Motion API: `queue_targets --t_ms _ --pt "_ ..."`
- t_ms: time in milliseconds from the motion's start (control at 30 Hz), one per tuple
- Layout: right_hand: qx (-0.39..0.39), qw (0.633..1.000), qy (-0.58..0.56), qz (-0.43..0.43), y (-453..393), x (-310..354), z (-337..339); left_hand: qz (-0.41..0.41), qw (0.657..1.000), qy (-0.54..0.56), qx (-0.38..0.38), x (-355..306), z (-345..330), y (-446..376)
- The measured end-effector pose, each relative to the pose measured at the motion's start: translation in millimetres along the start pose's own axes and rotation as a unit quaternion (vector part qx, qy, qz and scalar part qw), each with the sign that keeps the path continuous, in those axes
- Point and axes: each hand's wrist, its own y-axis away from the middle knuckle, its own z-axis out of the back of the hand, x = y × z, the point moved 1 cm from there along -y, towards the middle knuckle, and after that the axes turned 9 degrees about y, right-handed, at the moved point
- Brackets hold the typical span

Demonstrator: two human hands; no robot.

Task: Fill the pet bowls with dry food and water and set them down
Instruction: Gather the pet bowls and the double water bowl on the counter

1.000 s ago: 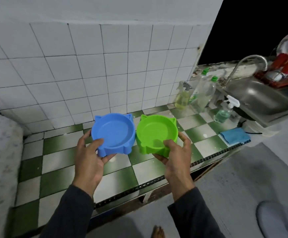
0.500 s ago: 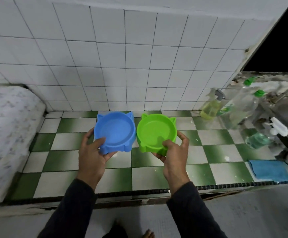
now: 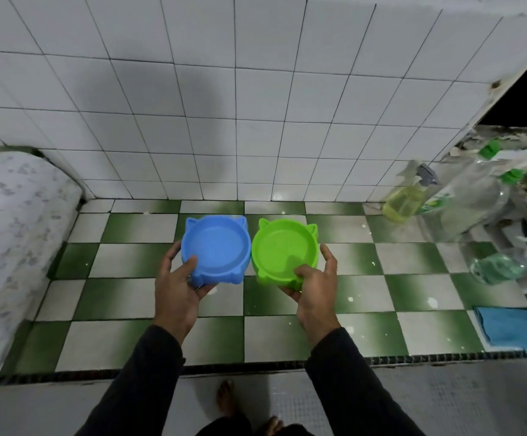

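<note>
A blue cat-eared pet bowl (image 3: 216,247) is gripped at its near rim by my left hand (image 3: 179,291), thumb inside the bowl. Beside it, a green cat-eared pet bowl (image 3: 282,250) is held the same way by my right hand (image 3: 314,294). Both bowls are empty and sit side by side, rims nearly touching, above the green-and-white checkered counter (image 3: 130,297). Whether they rest on the tiles or hover just over them I cannot tell.
A white tiled wall rises behind the counter. At the right stand a yellow spray bottle (image 3: 408,199), clear bottles with green caps (image 3: 473,199) and a green-liquid spray bottle (image 3: 501,265). A blue cloth (image 3: 514,328) lies near the front right edge. A patterned white cover (image 3: 10,231) borders the left.
My view has swung left and down, away from the sink, to face the counter squarely. Both bowls stay in my hands and have come lower over the tiles.
</note>
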Motion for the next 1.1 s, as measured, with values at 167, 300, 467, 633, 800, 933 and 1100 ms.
queue_targets --t_ms 167,300,467,633,800,933,1100 --pt "-0.007 1.0 0.001 -0.024 -22.0 -15.3 -5.2 0.018 1.0 -0.007 -0.007 7.6 8.0 -17.2" --pt "-0.006 0.999 0.021 -0.038 -40.7 -23.2 -4.6 0.034 0.999 -0.029 -0.018 19.0 13.8 -29.6" --pt "-0.001 0.996 0.059 -0.061 -65.7 -28.1 -4.0 0.042 0.997 -0.051 -0.042 34.6 20.2 -45.1" --pt "0.015 0.993 0.077 -0.083 -84.2 -35.2 -2.7 0.046 0.994 -0.074 -0.06 46.4 18.7 -55.8" --pt "0.016 0.99 0.106 -0.096 -96.9 -44.2 -1.2 0.055 0.992 -0.086 -0.068 54.0 20.3 -60.3" --pt "0.024 0.989 0.107 -0.101 -102.4 -49.7 0.7 0.067 0.991 -0.085 -0.076 58.1 22.2 -64.0" --pt "0.026 0.989 0.114 -0.094 -110.7 -55.4 3.3 0.067 0.99 -0.098 -0.074 58.8 22.2 -71.5"
